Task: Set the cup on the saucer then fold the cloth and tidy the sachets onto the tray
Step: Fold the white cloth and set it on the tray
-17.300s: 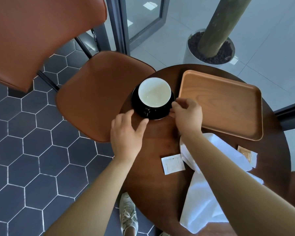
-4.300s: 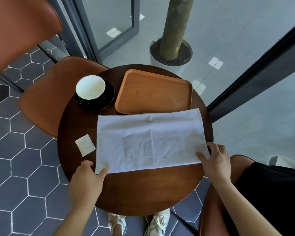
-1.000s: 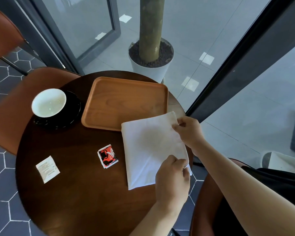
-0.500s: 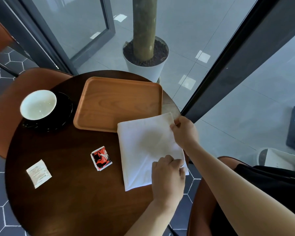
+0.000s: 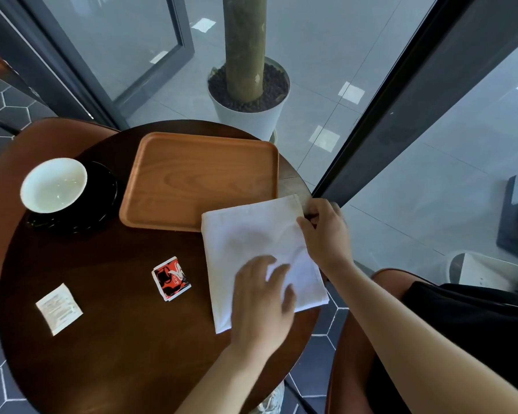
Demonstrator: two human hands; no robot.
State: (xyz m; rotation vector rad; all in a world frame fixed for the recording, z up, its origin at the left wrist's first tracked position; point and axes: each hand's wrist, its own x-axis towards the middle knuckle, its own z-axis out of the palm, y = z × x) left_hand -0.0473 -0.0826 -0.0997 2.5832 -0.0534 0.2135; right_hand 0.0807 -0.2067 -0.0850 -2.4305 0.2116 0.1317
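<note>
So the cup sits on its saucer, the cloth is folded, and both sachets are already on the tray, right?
Not quite. The head view shows both on the table, not on the tray: the red sachet lies beside the cloth, and the white sachet lies nearer the table's left edge. The cup does sit on its saucer, and the cloth is folded.

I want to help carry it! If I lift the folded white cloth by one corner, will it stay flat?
Probably not: the cloth is thin with soft wrinkles, so it would likely droop and unfold. It looks light too, just a few thin layers. It may slide on the smooth table, perhaps why the left hand rests on it.
</note>
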